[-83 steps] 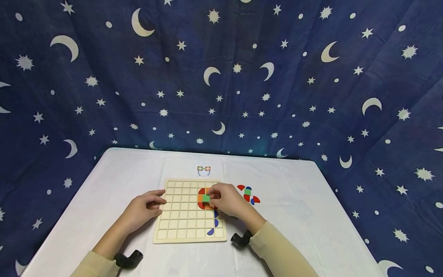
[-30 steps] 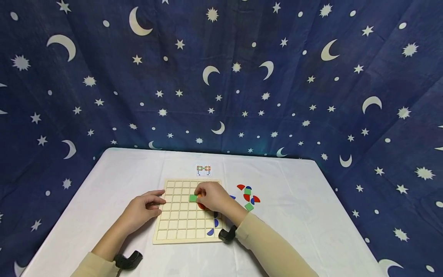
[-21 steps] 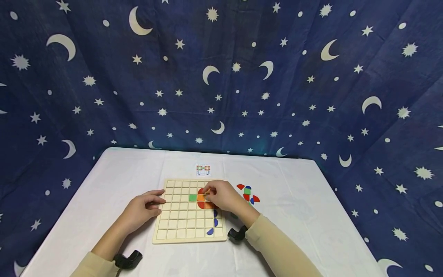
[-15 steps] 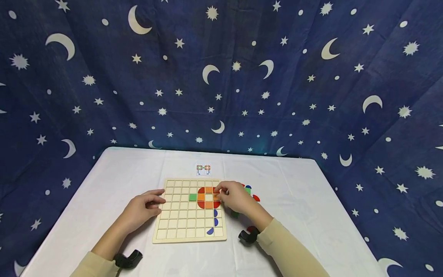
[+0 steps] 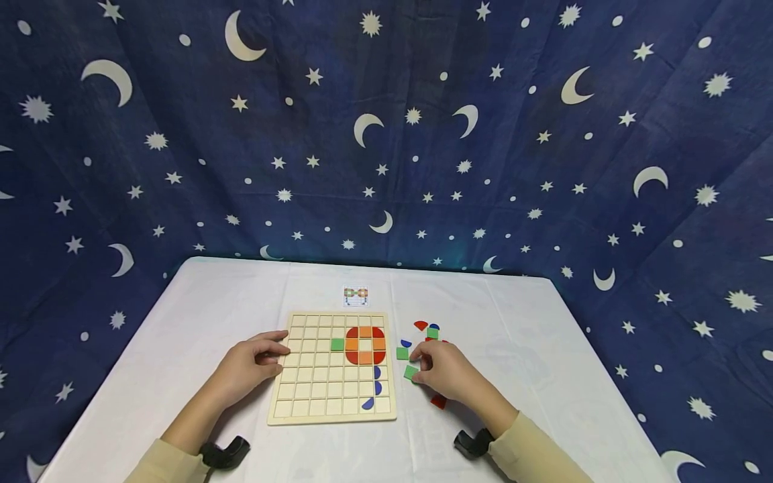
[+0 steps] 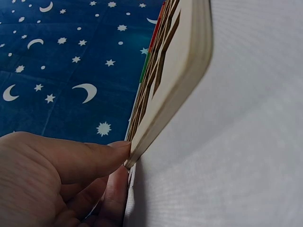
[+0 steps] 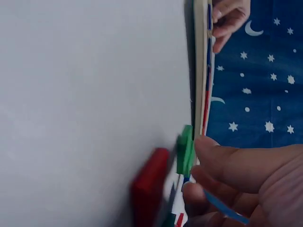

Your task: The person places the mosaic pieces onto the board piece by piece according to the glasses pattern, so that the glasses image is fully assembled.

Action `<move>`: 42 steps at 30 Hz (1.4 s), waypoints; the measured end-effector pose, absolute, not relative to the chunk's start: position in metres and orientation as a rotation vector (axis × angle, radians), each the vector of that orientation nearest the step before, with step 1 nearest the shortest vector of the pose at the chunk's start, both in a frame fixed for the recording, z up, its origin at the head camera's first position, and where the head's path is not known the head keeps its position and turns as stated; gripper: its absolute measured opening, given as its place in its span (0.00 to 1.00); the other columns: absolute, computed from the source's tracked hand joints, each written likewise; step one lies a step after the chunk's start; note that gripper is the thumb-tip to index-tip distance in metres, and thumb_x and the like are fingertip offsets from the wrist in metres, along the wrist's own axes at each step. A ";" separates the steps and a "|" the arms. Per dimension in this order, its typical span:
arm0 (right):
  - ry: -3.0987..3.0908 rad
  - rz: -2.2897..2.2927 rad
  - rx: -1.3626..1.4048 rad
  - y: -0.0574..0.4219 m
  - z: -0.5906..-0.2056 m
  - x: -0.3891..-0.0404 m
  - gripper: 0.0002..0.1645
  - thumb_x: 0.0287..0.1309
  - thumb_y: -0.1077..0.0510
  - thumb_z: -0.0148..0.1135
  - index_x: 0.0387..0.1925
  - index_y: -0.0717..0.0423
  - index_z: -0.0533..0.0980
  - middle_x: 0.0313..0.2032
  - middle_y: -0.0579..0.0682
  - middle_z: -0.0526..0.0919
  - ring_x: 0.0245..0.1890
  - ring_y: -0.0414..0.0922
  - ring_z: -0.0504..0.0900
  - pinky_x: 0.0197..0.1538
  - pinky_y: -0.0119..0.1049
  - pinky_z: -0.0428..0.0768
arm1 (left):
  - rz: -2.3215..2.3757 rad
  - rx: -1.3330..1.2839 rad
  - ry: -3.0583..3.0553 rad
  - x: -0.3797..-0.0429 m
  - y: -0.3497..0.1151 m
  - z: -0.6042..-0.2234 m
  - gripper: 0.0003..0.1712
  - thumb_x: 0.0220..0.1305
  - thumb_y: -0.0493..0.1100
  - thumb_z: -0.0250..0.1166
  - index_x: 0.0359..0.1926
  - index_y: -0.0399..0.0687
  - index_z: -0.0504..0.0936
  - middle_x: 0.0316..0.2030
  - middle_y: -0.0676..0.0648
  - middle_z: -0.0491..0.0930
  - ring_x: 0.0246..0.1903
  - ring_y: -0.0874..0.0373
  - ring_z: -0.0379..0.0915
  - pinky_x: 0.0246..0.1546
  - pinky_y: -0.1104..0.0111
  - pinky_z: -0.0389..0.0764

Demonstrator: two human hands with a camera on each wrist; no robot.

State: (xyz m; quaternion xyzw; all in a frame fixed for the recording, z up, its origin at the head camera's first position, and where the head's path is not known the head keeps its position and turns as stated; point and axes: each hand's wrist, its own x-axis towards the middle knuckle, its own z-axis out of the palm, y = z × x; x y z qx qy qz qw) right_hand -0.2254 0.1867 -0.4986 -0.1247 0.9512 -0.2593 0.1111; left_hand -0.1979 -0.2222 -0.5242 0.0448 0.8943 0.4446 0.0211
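In the head view, my left hand (image 5: 253,362) touches the left edge of the wooden grid board (image 5: 302,389) with its fingertips. Its thumb (image 6: 94,156) lies against the board's rim in the left wrist view. My right hand (image 5: 449,372) is on the table to the right of the board, its thumb by a green square tile (image 5: 411,373). The index fingertip stands apart from that tile. On the board, red quarter-round pieces (image 5: 351,358) and orange squares (image 5: 365,357) form a ring around a bare cell. A green square (image 5: 337,344) adjoins it; blue half-rounds (image 5: 378,388) lie below.
Loose beside the board are another green tile (image 5: 402,353), a blue half-round (image 5: 406,343) and a red piece (image 5: 439,401). Farther back lies a small cluster with a red quarter-round (image 5: 420,325). A printed pattern card (image 5: 355,296) lies behind the board.
A green square, carried by my right hand earlier, now lies left of the ring. That hand touched the ring's orange tiles, then moved right to the loose pieces. My left hand stays put.
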 end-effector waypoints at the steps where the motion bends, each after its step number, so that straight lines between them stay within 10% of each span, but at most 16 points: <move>1: 2.798 -0.753 -0.372 0.187 -0.500 -0.223 0.16 0.54 0.57 0.83 0.42 0.45 0.84 0.27 0.42 0.77 0.30 0.40 0.75 0.33 0.32 0.72 | 1.374 0.138 2.776 -0.198 -0.222 -0.524 0.17 0.62 0.34 0.75 0.51 0.48 0.91 0.74 0.45 0.77 0.52 0.58 0.83 0.45 0.77 0.82; 42: 2.742 -0.730 -0.533 0.164 -0.488 -0.235 0.12 0.59 0.57 0.80 0.38 0.46 0.81 0.26 0.42 0.76 0.28 0.39 0.74 0.33 0.31 0.72 | 1.367 0.145 2.794 -0.198 -0.221 -0.524 0.16 0.62 0.33 0.74 0.51 0.48 0.91 0.74 0.45 0.77 0.57 0.54 0.83 0.46 0.78 0.82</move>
